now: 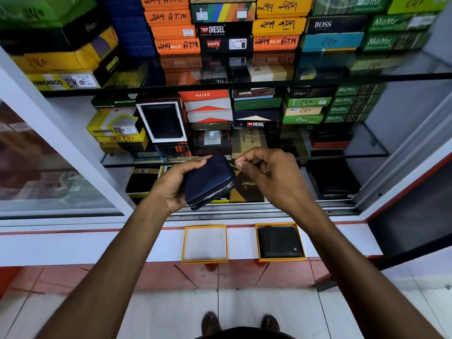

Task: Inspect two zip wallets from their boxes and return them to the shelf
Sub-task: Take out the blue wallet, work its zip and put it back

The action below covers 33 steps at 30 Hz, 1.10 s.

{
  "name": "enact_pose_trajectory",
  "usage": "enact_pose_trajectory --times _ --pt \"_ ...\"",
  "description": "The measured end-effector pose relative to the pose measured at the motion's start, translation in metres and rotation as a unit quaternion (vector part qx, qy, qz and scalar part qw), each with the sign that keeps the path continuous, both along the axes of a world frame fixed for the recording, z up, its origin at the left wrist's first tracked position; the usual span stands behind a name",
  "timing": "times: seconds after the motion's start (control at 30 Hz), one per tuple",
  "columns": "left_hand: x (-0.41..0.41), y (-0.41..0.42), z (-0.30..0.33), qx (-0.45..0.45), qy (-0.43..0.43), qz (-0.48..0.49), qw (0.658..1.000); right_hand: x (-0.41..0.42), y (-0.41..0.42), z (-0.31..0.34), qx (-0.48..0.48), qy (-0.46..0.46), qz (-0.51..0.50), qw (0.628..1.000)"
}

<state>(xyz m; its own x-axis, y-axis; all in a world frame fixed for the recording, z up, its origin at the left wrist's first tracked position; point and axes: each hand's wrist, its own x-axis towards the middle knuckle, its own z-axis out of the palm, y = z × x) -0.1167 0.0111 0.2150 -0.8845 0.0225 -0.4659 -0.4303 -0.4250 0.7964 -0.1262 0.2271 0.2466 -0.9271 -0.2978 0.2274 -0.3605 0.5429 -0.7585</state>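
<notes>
Shelves of boxed wallets [220,40] ahead. I see left hand [176,184] gripping navy zip wallet [208,182]; right hand [269,172] pinching its zip pull [232,165]. On ledge's front edge: empty box [205,260], black wallet [280,242] boxed.

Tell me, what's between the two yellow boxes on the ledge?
Nothing. In the head view, only bare white ledge separates the empty box from the box holding a black wallet.

We look down and forward from head height through one wide-angle view, close to the glass-shelved display cabinet [244,80], our own feet on the pale tiled floor [171,311] at the bottom edge.
</notes>
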Motion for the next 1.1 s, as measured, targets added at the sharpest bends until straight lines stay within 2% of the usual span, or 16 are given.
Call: enact_pose_trajectory --times 0.4,0.6,0.83,1.1 --pt "-0.009 0.003 -0.009 0.034 -0.044 0.168 0.984 0.018 0.001 0.003 0.001 0.056 -0.039 0.998" --pt "-0.011 0.021 -0.007 0.035 -0.050 0.251 0.966 0.025 -0.005 -0.010 -0.018 0.061 -0.074 0.995" --pt "-0.015 0.036 0.000 0.024 -0.049 0.338 0.940 0.037 -0.015 -0.020 -0.022 0.063 -0.070 0.995" --pt "-0.015 0.052 0.005 0.080 -0.049 0.386 0.918 0.043 -0.027 -0.033 -0.031 0.073 -0.074 0.994"
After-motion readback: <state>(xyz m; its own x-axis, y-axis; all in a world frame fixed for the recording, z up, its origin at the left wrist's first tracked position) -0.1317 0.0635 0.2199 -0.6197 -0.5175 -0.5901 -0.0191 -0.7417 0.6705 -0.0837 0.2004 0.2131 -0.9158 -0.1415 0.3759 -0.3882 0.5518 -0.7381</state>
